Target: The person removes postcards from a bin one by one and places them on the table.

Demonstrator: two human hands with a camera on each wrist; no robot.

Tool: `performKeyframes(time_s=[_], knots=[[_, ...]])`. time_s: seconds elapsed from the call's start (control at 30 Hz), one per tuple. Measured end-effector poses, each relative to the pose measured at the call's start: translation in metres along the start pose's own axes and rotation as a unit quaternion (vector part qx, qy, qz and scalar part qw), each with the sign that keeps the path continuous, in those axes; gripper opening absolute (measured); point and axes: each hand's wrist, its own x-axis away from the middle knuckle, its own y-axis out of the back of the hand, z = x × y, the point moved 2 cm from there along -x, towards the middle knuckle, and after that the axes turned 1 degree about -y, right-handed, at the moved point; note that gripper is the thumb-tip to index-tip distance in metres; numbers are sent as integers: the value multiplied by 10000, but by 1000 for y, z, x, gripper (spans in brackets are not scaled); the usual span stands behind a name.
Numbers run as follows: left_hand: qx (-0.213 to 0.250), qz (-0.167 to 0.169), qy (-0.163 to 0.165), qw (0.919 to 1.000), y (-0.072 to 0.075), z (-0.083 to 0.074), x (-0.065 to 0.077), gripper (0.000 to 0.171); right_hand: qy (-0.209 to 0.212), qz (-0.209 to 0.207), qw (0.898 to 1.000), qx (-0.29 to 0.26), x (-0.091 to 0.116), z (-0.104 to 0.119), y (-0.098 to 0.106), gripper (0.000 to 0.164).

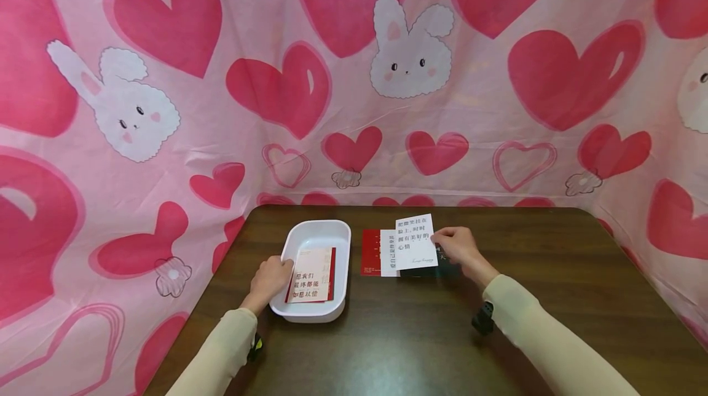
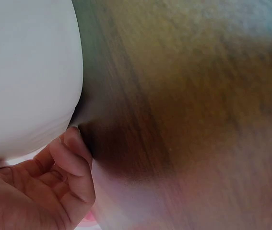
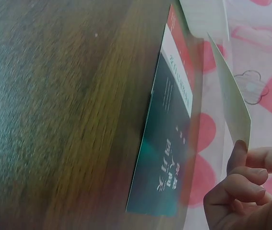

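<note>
My right hand [image 1: 460, 247] pinches a white card [image 1: 413, 242] with printed Chinese characters by its right edge. In the right wrist view the card is raised above the table. Below it, cards lie overlapping in a row: a red one [image 1: 371, 253], a white one [image 1: 389, 254] and a dark green one [image 3: 159, 143]. My left hand [image 1: 271, 282] grips the left rim of a white plastic tray [image 1: 347, 254], fingers curled against its outer wall in the left wrist view. Inside the tray rests a small stack of cards, a cream card [image 1: 311, 276] with red lettering on top.
The dark brown wooden table [image 1: 398, 347] has rounded far corners. Right behind it hangs a pink curtain [image 1: 354, 101] printed with hearts and rabbits, which also runs along both sides.
</note>
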Motion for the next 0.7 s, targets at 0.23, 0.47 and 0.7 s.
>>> performKeyframes(time_s=[0.23,0.47,0.7], knots=[[-30,-17,-14,10000,-1,0,-1,42,-63,53,9999,63,-1,-5,12,37],[39,37,27,10000,-1,0,-2,42,-110,-4,9999,134,-4,-15,24,39],[-11,26,36,10000,0,0,-1,42,-239,-41,9995,212,-10,-31,34,39]])
